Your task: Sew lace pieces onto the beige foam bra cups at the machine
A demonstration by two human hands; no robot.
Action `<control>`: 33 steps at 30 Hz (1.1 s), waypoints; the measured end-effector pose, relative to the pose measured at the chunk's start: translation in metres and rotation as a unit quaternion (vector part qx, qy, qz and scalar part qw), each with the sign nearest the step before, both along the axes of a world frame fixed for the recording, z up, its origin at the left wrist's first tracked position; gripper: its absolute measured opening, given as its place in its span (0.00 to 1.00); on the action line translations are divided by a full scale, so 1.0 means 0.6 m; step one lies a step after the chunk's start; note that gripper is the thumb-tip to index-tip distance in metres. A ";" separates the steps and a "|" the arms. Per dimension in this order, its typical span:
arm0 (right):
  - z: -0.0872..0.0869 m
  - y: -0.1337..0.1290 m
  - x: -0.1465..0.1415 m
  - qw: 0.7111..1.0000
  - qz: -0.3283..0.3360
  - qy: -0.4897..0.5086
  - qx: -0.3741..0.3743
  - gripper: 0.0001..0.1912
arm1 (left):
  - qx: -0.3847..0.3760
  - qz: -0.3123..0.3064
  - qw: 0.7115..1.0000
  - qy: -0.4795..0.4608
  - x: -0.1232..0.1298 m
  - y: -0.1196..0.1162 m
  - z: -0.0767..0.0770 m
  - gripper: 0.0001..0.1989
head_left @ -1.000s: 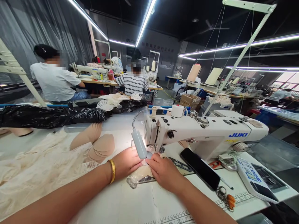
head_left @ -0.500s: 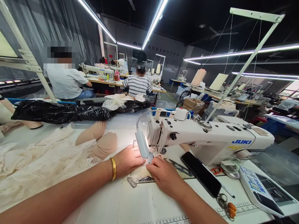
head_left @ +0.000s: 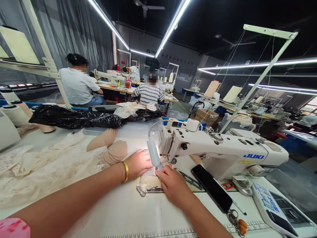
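Observation:
My left hand [head_left: 140, 164] lies palm down on the bed of a white sewing machine [head_left: 210, 150], left of the needle area, its fingers stretched toward the needle and partly behind the lamp. A gold bangle [head_left: 126, 171] circles that wrist. My right hand [head_left: 174, 185] is closed at the front of the needle area, thumb and fingertips together; what they pinch is too small and hidden to make out. Between the hands hangs a lit gooseneck lamp [head_left: 154, 152], covering part of the stitching spot. Tan oval pads [head_left: 116, 152] and cream lace fabric [head_left: 47, 168] lie left of my left hand.
Right of my right hand lie thread snips [head_left: 190, 180], a black phone [head_left: 211, 188], keys [head_left: 235, 220] and a white boxy device [head_left: 268, 201]. A black plastic bag [head_left: 74, 116] stretches along the table's back edge. Two people [head_left: 78, 81] sit at machines beyond.
The view has tilted up and turned slightly left, showing thread cones and a pink sleeve at left. My hands stay at the needle area with little visible movement.

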State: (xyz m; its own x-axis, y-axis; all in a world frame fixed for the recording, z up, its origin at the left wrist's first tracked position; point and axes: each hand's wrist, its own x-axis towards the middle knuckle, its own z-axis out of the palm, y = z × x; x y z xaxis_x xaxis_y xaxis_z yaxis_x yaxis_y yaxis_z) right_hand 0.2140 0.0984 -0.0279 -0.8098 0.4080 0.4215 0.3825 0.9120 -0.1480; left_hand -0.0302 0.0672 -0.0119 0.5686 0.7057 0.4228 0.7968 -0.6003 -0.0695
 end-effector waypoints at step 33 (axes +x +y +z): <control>0.048 -0.216 0.013 0.686 -0.032 0.325 -0.650 0.35 | -0.366 0.018 0.398 -0.841 0.155 -0.291 0.043 0.31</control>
